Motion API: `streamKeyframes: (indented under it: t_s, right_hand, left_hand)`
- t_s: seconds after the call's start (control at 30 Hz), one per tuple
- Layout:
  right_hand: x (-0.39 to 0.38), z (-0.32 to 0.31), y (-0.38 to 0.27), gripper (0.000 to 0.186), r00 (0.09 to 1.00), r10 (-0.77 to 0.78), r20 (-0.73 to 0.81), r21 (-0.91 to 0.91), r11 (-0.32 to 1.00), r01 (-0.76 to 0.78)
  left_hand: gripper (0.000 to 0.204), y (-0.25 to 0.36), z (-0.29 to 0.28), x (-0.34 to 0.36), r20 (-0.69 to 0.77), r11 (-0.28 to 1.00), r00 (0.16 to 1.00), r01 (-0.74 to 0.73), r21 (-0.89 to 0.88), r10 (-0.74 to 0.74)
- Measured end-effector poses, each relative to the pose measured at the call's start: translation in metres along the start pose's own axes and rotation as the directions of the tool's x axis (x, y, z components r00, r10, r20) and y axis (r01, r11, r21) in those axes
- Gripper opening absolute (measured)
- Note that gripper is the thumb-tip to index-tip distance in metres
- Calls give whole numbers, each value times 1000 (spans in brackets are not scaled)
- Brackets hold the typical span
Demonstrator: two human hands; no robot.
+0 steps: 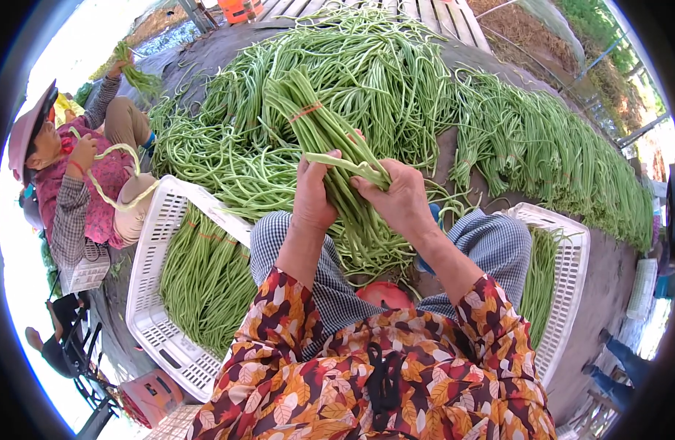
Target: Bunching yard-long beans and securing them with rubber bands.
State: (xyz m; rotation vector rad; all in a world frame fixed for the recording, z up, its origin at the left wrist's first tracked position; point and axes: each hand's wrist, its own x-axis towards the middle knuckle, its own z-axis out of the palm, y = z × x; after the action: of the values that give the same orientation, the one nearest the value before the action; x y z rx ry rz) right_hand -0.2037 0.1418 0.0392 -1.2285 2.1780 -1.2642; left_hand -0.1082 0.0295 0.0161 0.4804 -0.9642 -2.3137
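Observation:
My hands hold up a bundle of long green yardlong beans [315, 136] in front of me, tilted with its top toward the upper left. An orange-red band [305, 111] goes round the bundle near that top. My left hand [315, 192] is closed on the bundle's left side. On the other side my right hand [396, 194] grips its lower right part, with thumb and fingers closed. A paler bean [345, 162] runs crosswise over the bundle, from one hand to the other. Parts of my fingers are hidden behind the beans.
A large heap of loose beans [359, 59] spreads ahead, with banded bundles [535, 147] along the right. White slotted crates with beans stand at my left [150, 308] and right [572, 271]. At far left, a co-worker [74, 169] handles beans. Something red [385, 295] sits between my knees.

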Motion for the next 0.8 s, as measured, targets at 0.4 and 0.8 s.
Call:
streamKeyframes:
  t_s: [0.4, 0.8]
  right_hand:
    - [-5, 12, -4, 28, 986, -165, -39, 59, 984, 167]
    - [-86, -95, 39, 28, 920, 172, 353, 909, 170, -381]
  left_hand:
    - [37, -3, 13, -8, -115, 991, 993, -5, -135, -10]
    - [46, 13, -18, 3, -140, 993, 990, -2, -116, -14]
